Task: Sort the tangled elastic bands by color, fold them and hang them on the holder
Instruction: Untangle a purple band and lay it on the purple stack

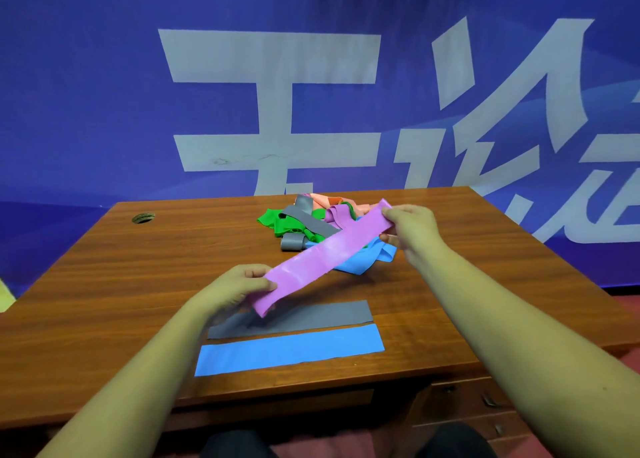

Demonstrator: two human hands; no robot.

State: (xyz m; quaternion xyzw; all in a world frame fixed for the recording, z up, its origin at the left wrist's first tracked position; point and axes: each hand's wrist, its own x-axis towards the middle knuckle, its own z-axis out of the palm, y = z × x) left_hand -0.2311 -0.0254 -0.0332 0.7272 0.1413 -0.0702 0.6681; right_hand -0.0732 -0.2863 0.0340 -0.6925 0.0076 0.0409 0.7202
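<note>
The light is bright and even, and it seems to come from above. My left hand (239,286) and the purple band (325,256) throw a soft shadow on the grey band (311,317) under them. The purple band shows pale glare along its middle. The wide lens bends the table (104,284) edges and stretches my forearms (540,319) near the bottom corners. The whole picture is slightly soft.

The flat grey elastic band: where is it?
Head view, centre: the flat grey band lies on the brown wooden desk, just behind the flat blue elastic band.
</note>
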